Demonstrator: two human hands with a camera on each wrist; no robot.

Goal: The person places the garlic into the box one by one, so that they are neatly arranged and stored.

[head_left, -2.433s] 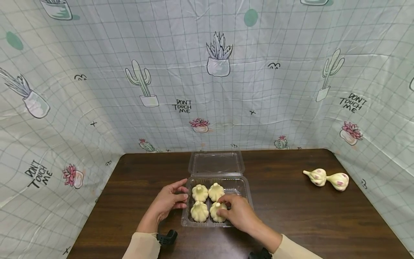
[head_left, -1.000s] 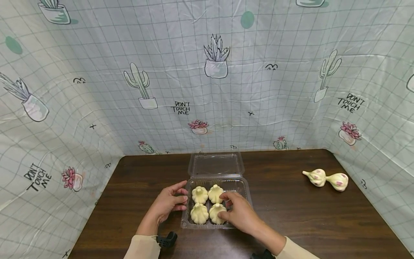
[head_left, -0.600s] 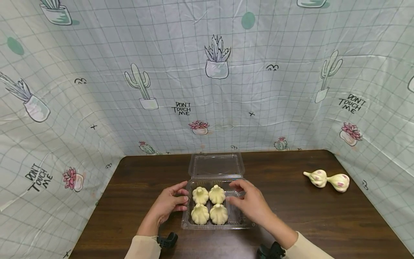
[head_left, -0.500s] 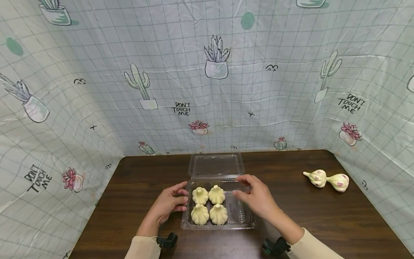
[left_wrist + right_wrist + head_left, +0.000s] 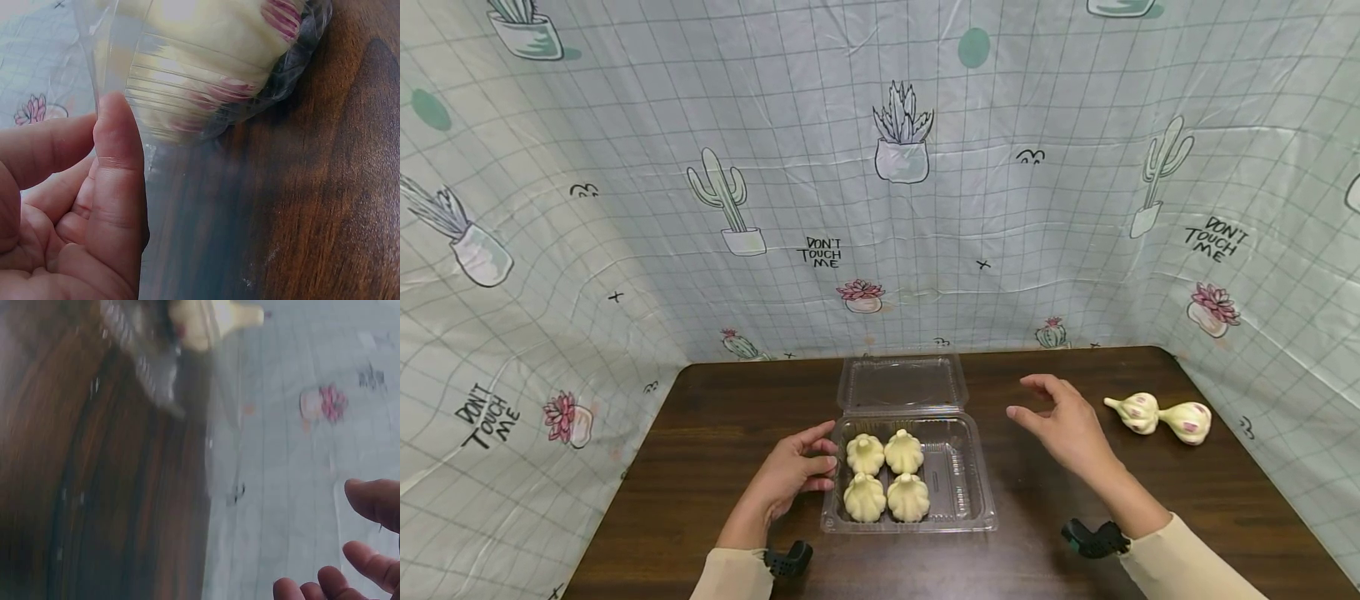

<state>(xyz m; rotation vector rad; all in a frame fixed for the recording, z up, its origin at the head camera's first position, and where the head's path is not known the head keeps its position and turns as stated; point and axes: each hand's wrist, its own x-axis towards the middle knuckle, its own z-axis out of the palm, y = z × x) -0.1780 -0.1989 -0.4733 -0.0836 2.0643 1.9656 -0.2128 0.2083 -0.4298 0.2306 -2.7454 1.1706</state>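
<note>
A clear plastic clamshell container (image 5: 956,479) stands on the table with its lid (image 5: 902,382) folded back. Several pale garlic bulbs (image 5: 865,498) sit in its left and middle part, stems up; the right column is bare. At the container's left edge, my left hand (image 5: 790,471) pinches the rim between thumb (image 5: 119,169) and fingers, and a purple-streaked bulb (image 5: 219,56) shows through the wall in the left wrist view. My right hand (image 5: 1067,425) hovers right of the container, fingers spread apart and holding nothing, left of two loose garlic bulbs (image 5: 1138,413).
The two loose bulbs lie end to end on the right of the dark wooden table (image 5: 730,417). A patterned cloth (image 5: 970,200) hangs around the table's back and sides. Black wrist straps (image 5: 1093,540) sit on both forearms.
My right hand has let go of the front middle garlic bulb, lifted out of the container and moved right toward the loose bulbs. My left hand has stayed at the container's left edge.
</note>
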